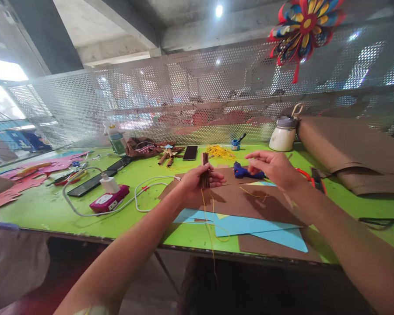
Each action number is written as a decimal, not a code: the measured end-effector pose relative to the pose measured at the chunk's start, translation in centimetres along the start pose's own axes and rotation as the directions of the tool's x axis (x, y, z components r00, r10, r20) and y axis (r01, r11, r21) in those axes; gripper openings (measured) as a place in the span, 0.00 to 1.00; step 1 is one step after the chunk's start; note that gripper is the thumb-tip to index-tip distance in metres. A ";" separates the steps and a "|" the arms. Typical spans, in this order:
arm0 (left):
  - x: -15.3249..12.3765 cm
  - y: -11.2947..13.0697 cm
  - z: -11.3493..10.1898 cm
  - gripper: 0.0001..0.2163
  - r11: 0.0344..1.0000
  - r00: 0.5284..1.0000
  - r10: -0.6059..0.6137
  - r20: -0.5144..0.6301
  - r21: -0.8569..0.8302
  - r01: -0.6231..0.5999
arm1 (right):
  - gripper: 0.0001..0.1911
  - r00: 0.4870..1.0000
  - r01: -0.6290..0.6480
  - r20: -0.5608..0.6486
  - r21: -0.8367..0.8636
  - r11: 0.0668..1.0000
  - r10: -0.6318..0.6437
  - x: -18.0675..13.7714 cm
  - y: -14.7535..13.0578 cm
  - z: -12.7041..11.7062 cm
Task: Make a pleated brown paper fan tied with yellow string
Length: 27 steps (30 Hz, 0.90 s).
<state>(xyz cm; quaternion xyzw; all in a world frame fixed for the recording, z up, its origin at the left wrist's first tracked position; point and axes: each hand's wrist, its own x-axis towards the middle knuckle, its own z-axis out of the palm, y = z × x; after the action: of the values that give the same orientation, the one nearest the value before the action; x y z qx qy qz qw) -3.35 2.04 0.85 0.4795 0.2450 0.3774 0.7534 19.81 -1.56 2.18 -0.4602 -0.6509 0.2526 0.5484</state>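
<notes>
My left hand [197,183] is closed around an upright bundle of brown paper strips [205,164]. Yellow string [211,232] hangs from the bundle, one strand dropping past the table's front edge. To the right, my right hand [271,168] is raised above the brown paper sheet [249,203], its fingers bent and a little apart, with nothing visible in them. Between the hands, a blue glue gun [248,172] lies on the table. Light-blue paper pieces [246,225] lie in front of the hands.
On the green table [144,170], a pink power socket [110,199] with a white cable stands left. Behind are a phone [190,153], a yellow string pile [219,152] and a small paper figure [168,155]. A white bottle [283,134] and brown paper roll [354,153] stand right.
</notes>
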 end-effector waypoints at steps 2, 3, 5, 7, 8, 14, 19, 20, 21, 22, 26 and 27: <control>0.0 0.1 0.1 0.09 0.998 0.999 0.042 -0.011 -0.044 -0.042 | 0.07 0.995 0.063 -0.055 -0.267 0.962 -0.080 0.5 1.0 0.1; -0.1 0.2 0.2 0.09 0.996 0.998 0.067 -0.018 -0.058 -0.068 | 0.06 0.984 0.105 -0.092 -0.374 0.922 -0.149 0.5 1.2 0.3; -0.1 0.3 0.3 0.09 0.991 0.993 0.116 -0.028 -0.068 -0.117 | 0.07 0.960 0.162 -0.133 -0.458 0.874 -0.247 0.2 1.1 1.1; -0.3 0.4 0.5 0.09 0.986 0.988 0.150 -0.024 -0.065 -0.151 | 0.10 0.974 0.175 -0.073 -0.362 0.916 -0.216 -0.7 0.6 2.4; -0.4 0.4 0.7 0.08 0.985 0.987 0.159 -0.018 -0.064 -0.160 | 0.11 0.984 0.176 0.009 -0.277 0.945 -0.180 -1.3 0.2 3.3; -0.9 0.0 2.0 0.09 0.988 0.989 0.144 0.040 -0.056 -0.142 | 0.17 0.956 0.046 0.291 -0.022 0.999 -0.038 -4.2 -0.9 8.2; -1.1 -0.9 2.8 0.13 0.989 0.990 0.139 0.027 0.038 -0.140 | 0.21 0.975 0.073 0.219 -0.217 0.973 -0.024 -4.9 -1.0 9.4; -1.1 -1.0 2.8 0.14 0.990 0.991 0.134 0.026 0.049 -0.136 | 0.19 0.979 0.081 0.202 -0.254 0.964 -0.029 -5.0 -1.1 9.4; -1.1 -1.2 2.9 0.15 0.990 0.992 0.126 0.028 0.054 -0.127 | 0.17 0.981 0.089 0.189 -0.287 0.954 -0.035 -5.1 -1.2 9.3; -1.1 -1.2 2.9 0.15 0.992 0.993 0.113 0.031 0.054 -0.115 | 0.14 0.982 0.099 0.182 -0.313 0.944 -0.043 -5.1 -1.3 9.2; -1.0 -1.3 3.0 0.15 0.995 0.995 0.093 0.024 0.038 -0.094 | 0.09 0.977 0.146 0.201 -0.358 0.922 -0.076 -5.2 -1.5 8.7; -1.0 -1.3 3.0 0.14 0.995 0.995 0.099 0.013 0.032 -0.099 | 0.10 0.974 0.153 0.210 -0.370 0.916 -0.078 -5.2 -1.5 8.6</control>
<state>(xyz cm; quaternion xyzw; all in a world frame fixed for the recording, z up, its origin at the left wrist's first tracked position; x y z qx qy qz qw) -1.33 -0.67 0.90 0.5055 0.2229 0.4075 0.7271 11.02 -5.29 -1.43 -0.4927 -0.7635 0.1303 0.3966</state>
